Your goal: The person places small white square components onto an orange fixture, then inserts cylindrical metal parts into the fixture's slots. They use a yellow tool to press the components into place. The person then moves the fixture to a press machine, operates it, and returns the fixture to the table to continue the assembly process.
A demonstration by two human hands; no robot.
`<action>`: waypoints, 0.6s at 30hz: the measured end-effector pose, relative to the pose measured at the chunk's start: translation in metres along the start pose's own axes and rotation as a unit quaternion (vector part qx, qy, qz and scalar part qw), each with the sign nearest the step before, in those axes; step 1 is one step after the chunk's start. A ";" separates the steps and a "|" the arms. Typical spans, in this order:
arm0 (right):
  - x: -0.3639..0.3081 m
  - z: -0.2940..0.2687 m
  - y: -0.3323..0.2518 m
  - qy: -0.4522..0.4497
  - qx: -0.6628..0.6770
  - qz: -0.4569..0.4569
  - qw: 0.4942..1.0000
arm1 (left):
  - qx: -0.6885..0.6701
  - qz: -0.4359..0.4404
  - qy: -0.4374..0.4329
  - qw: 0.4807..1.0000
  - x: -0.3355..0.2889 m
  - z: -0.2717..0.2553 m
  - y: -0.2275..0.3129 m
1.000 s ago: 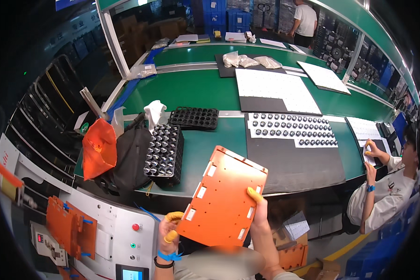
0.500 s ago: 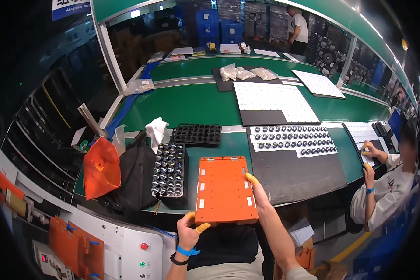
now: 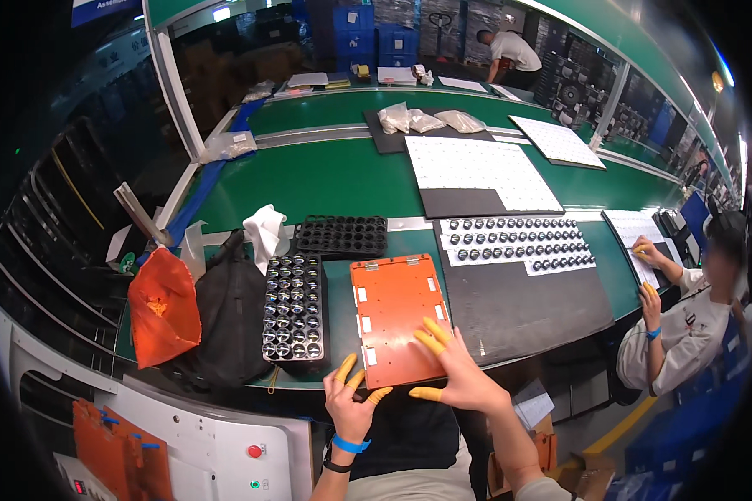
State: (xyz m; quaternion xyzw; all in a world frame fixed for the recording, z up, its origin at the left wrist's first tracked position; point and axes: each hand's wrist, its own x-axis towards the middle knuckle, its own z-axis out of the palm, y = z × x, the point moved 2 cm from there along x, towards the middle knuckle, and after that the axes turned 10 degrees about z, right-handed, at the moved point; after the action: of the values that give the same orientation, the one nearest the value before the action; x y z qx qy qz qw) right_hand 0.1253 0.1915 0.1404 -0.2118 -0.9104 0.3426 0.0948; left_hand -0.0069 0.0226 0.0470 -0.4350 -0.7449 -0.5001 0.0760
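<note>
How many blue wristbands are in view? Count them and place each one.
2: one blue wristband on the wrist of the camera wearer's left hand, a second blue band on the co-worker at right. Others may be hidden.

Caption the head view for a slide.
Left hand and right hand, in yellow finger cots, at an orange hinged panel beside a filled black tray.

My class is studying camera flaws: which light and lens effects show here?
Head view: the table's front edge bows, wide-lens style; the picture's corners fall to black; the upper-right lamp glares; the left background looks dim; the orange board shows clearly.
</note>
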 end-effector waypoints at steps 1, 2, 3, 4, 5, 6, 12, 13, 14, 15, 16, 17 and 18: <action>0.001 0.006 0.002 0.007 -0.044 0.001 0.999 | 0.003 -0.007 0.000 1.000 -0.001 0.002 0.000; 0.001 0.012 0.006 0.013 -0.088 0.003 0.996 | 0.004 -0.003 0.003 1.000 0.000 0.003 0.001; 0.003 0.017 0.009 0.019 -0.133 0.005 0.991 | 0.004 0.002 0.006 1.000 0.001 0.004 0.002; 0.005 0.019 0.008 0.043 -0.170 0.003 0.984 | 0.006 0.004 0.013 1.000 0.001 0.003 0.004; 0.006 0.020 0.009 0.050 -0.173 -0.009 0.984 | 0.000 0.005 0.021 1.000 0.000 0.004 0.003; 0.006 0.021 0.011 0.057 -0.175 -0.021 0.983 | -0.006 0.006 0.028 1.000 -0.001 0.007 0.001; 0.010 -0.002 -0.007 0.128 -0.197 -0.088 0.968 | -0.002 0.010 0.017 1.000 -0.001 0.005 -0.004; 0.014 -0.014 -0.016 0.148 -0.189 -0.102 0.965 | 0.000 0.006 0.014 1.000 -0.002 0.002 -0.002; 0.022 -0.028 -0.024 0.200 -0.188 -0.136 0.952 | 0.003 0.003 0.014 1.000 -0.003 -0.001 -0.001; 0.034 -0.044 -0.022 0.245 -0.120 -0.161 0.949 | 0.002 0.004 0.013 1.000 -0.003 -0.001 -0.002; 0.048 -0.058 -0.022 0.287 -0.100 -0.149 0.941 | 0.001 0.006 0.012 1.000 -0.002 0.000 -0.003; 0.064 -0.068 -0.017 0.333 -0.003 -0.120 0.935 | -0.003 0.007 0.009 1.000 -0.002 0.002 -0.004; 0.085 -0.074 -0.013 0.322 0.157 -0.084 0.930 | 0.003 0.010 0.011 1.000 -0.005 0.002 -0.007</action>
State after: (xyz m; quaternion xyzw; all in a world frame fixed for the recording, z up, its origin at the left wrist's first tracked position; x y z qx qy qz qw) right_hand 0.0690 0.2643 0.2069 -0.2162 -0.7798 0.3853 0.4436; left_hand -0.0084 0.0205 0.0389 -0.4366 -0.7414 -0.5016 0.0903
